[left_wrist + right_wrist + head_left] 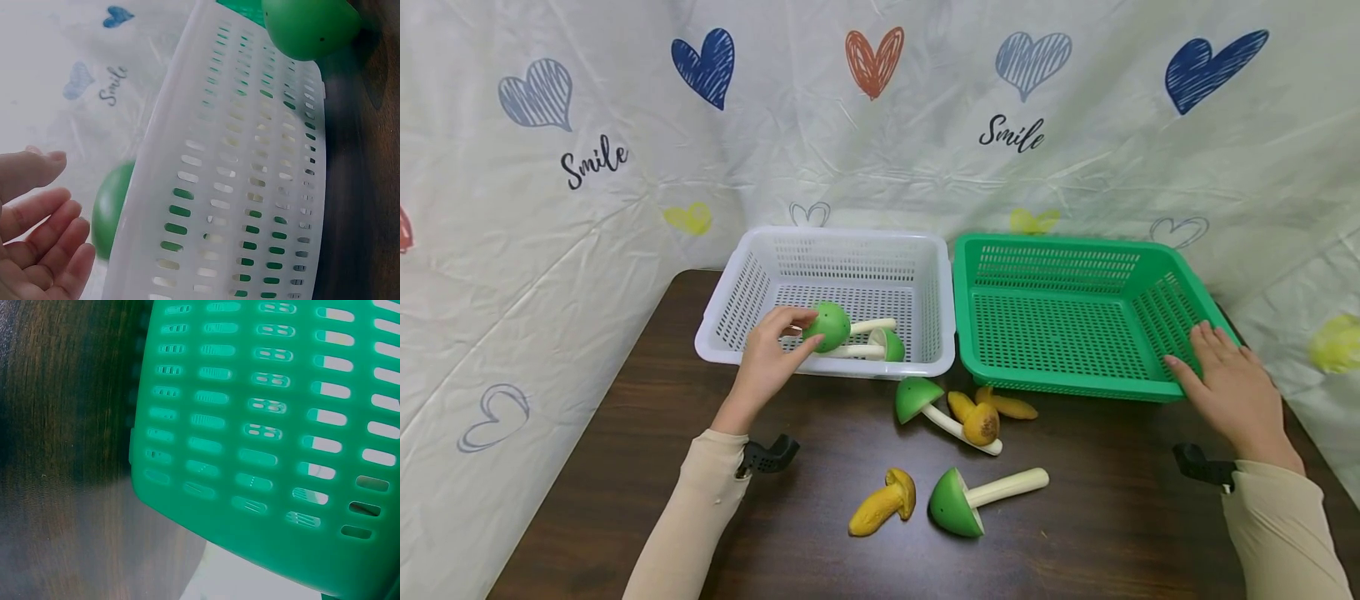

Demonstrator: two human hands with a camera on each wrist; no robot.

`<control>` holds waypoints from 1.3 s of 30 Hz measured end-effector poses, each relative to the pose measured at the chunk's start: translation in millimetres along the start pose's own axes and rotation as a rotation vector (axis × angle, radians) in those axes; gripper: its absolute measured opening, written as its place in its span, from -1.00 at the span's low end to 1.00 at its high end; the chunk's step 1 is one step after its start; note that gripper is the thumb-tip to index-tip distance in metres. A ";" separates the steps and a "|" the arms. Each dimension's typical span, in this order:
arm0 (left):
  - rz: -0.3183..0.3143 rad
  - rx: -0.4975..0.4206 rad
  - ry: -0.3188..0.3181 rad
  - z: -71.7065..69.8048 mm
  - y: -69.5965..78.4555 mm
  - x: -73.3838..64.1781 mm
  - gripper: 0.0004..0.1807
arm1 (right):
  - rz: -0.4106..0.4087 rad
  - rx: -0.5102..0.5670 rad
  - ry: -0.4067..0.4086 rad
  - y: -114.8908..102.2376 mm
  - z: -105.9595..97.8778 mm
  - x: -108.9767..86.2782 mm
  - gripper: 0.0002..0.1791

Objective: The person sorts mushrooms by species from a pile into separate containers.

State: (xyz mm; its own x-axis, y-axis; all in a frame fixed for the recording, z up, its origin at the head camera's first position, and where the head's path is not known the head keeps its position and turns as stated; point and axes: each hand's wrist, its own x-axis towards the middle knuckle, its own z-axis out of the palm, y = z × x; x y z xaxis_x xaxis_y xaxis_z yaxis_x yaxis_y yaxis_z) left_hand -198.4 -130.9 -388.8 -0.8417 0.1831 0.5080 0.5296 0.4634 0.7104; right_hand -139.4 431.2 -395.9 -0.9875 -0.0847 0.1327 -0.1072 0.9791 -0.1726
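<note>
My left hand [771, 354] reaches over the front rim of the white basket [715, 354], fingers and thumb spread beside a green mushroom cap [830, 327]. The left wrist view shows these fingers [47, 250] loosely bent, with a gap between them and the thumb. Beside that cap in the basket lies another toy mushroom [891, 344], its green cap to the right and white stem to the left. My right hand [1236, 387] rests with fairly straight fingers on the right front corner of the green basket [1037, 379], and is out of sight in the right wrist view.
Before the baskets lie a green-capped mushroom [917, 398] and yellow-brown mushrooms [981, 423], close together. Nearer the front are a yellow mushroom [880, 504] and another green-capped mushroom [957, 504] on the dark table [805, 550]. A white cloth with hearts [865, 150] hangs behind.
</note>
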 end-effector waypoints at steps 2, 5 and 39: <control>0.003 -0.007 0.001 -0.6 1.7 -0.3 -0.67 | -0.001 -0.003 0.001 -0.2 -0.3 0.4 -0.23; 0.008 -0.010 -0.003 -0.5 3.3 -0.8 -0.66 | -0.003 -0.004 0.001 -0.3 -0.7 0.9 -0.23; 0.186 -0.095 -0.137 16.5 36.8 -57.9 -0.64 | -0.010 0.001 -0.008 0.1 -0.9 -2.0 -0.23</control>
State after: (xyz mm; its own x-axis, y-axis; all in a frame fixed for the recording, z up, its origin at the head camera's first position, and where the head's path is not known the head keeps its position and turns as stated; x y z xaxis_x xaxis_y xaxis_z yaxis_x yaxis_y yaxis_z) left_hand -131.9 -110.2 -400.1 -0.7315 0.3766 0.5683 0.6791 0.3279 0.6568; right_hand -137.2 431.6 -395.3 -0.9872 -0.0962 0.1272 -0.1175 0.9780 -0.1722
